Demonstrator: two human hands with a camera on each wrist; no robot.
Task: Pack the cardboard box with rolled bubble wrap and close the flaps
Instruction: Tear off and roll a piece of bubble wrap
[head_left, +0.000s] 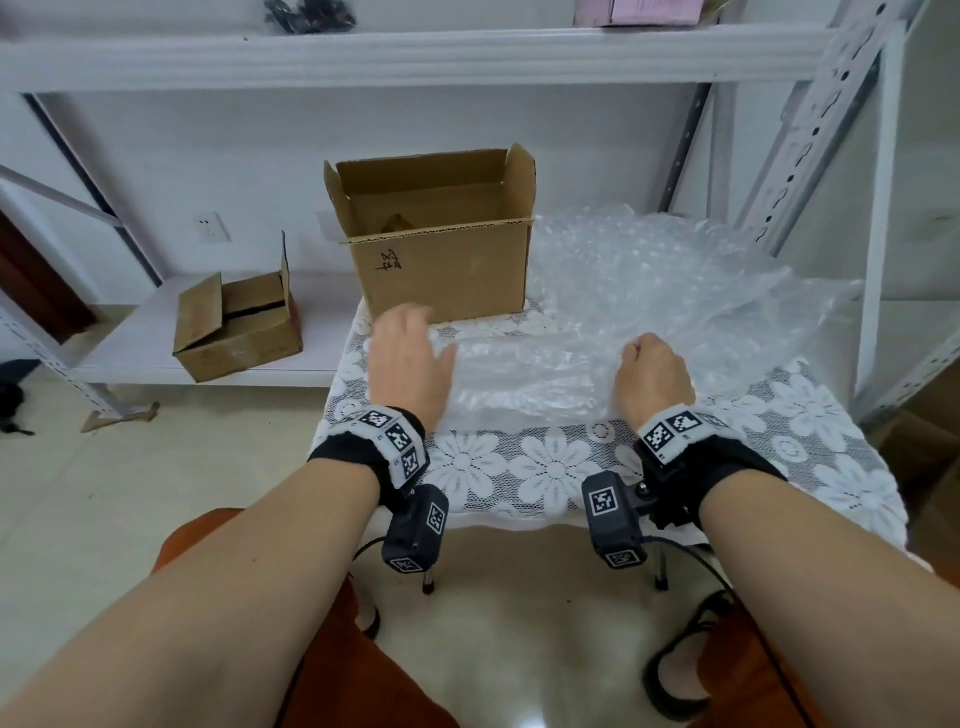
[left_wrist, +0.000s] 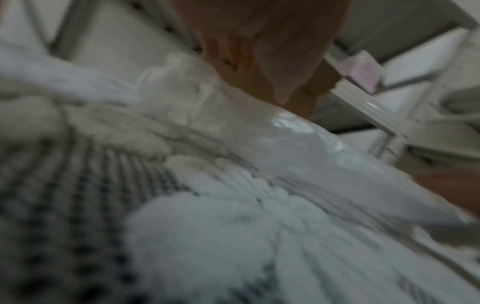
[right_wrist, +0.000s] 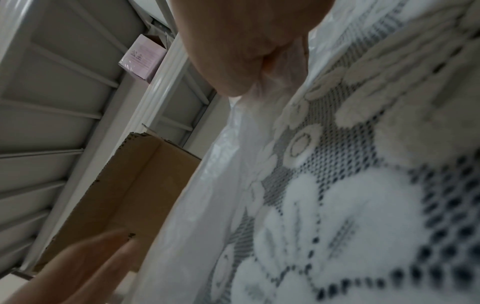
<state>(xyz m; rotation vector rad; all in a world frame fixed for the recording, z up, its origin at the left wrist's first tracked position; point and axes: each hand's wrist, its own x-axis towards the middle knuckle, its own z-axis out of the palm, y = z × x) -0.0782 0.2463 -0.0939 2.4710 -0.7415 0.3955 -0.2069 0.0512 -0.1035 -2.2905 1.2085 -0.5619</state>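
An open cardboard box (head_left: 441, 249) stands upright at the far side of a small table, flaps up, its inside mostly hidden. A large sheet of clear bubble wrap (head_left: 623, 322) lies spread to its right, with its near part folded into a flat band (head_left: 524, 384) between my hands. My left hand (head_left: 408, 358) hovers with fingers spread over the band's left end, blurred. My right hand (head_left: 652, 374) grips the band's right end with curled fingers; the right wrist view shows the plastic (right_wrist: 272, 86) bunched in its palm.
The table wears a white lace flower cloth (head_left: 550, 467). A smaller opened cardboard box (head_left: 239, 327) sits on a low white shelf at left. Metal shelving uprights (head_left: 810, 130) rise at right, and a pink box (head_left: 639, 10) rests on the shelf above.
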